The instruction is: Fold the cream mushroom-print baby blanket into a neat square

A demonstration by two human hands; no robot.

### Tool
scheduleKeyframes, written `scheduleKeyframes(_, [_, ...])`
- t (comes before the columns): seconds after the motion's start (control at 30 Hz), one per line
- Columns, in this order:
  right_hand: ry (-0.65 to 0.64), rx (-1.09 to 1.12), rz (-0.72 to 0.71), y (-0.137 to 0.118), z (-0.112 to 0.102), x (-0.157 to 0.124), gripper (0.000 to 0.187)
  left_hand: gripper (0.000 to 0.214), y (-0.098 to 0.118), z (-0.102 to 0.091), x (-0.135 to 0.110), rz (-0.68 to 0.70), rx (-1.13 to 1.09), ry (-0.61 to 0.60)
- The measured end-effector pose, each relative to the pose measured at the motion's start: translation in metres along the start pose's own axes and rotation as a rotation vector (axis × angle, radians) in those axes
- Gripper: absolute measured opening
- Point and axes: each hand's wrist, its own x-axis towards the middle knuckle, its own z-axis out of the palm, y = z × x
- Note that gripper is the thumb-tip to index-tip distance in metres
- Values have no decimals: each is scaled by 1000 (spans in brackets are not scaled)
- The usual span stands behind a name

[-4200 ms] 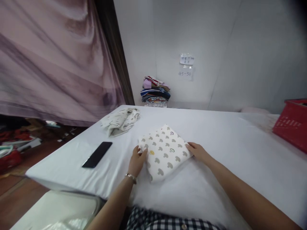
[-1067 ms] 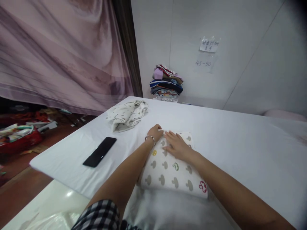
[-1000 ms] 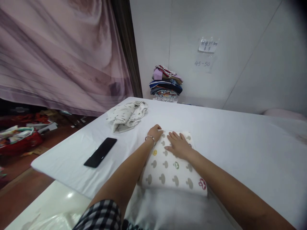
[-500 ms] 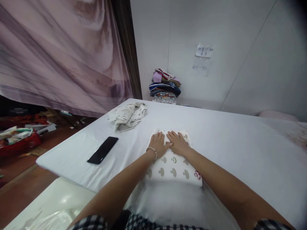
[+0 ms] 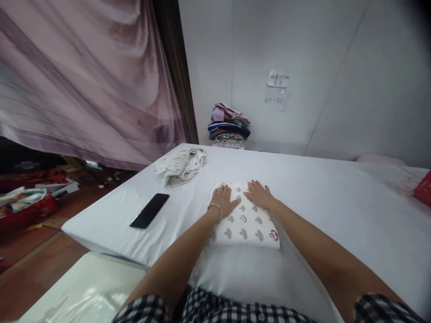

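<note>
A folded white cloth (image 5: 244,233) printed with grey mushrooms, one green and one red, lies flat on the white-covered table (image 5: 313,193) in front of me. My left hand (image 5: 224,201) rests flat on the cloth's left side, fingers spread, a bracelet at its wrist. On the upper right edge lies my right hand (image 5: 260,194), also flat with fingers apart. A clear plastic sheet or bag (image 5: 242,269) stretches from the cloth's near edge toward my body; whether it covers the cloth, I cannot tell.
A black phone (image 5: 150,211) lies to the left. Behind it sits a crumpled patterned cloth (image 5: 182,167). A stack of folded fabrics (image 5: 229,128) stands by the wall. A pink curtain (image 5: 101,80) hangs at the left, with a red basket (image 5: 47,204) below. Something red (image 5: 423,188) shows at the right edge.
My right hand has shifted outward to the right, apart from the left hand, uncovering more of the cloth's middle. The left hand stays on the cloth. The view has turned slightly.
</note>
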Motion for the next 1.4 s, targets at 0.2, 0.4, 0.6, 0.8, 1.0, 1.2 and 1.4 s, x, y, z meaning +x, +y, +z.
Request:
scheduleKeyframes(0.2, [-15, -20, -136, -21, 17, -52, 73, 84, 0, 1, 0, 10, 50, -19])
scheduleKeyframes(0.4, [-15, 22, -146, -22, 19, -59, 72, 76, 4, -11, 1, -2, 8, -51])
scheduleKeyframes(0.6, [12, 169, -140, -32, -3, -93, 70, 67, 8, -36, -40, 31, -164, -42])
scheduleKeyframes(0.8, [-30, 106, -417, -31, 15, -144, 73, 76, -8, -12, -117, 297, -38, 34])
scheduleKeyframes(1.0, [107, -87, -497, -24, 41, -140, 70, 86, -18, 7, -127, 417, 77, 157])
scheduleKeyframes(1.2, [247, -171, -511, -17, 50, -146, 63, 84, -17, 5, -132, 372, 82, 174])
scheduleKeyframes(1.4, [270, -173, -520, -12, 52, -148, 57, 78, -21, 6, -137, 338, -28, 188])
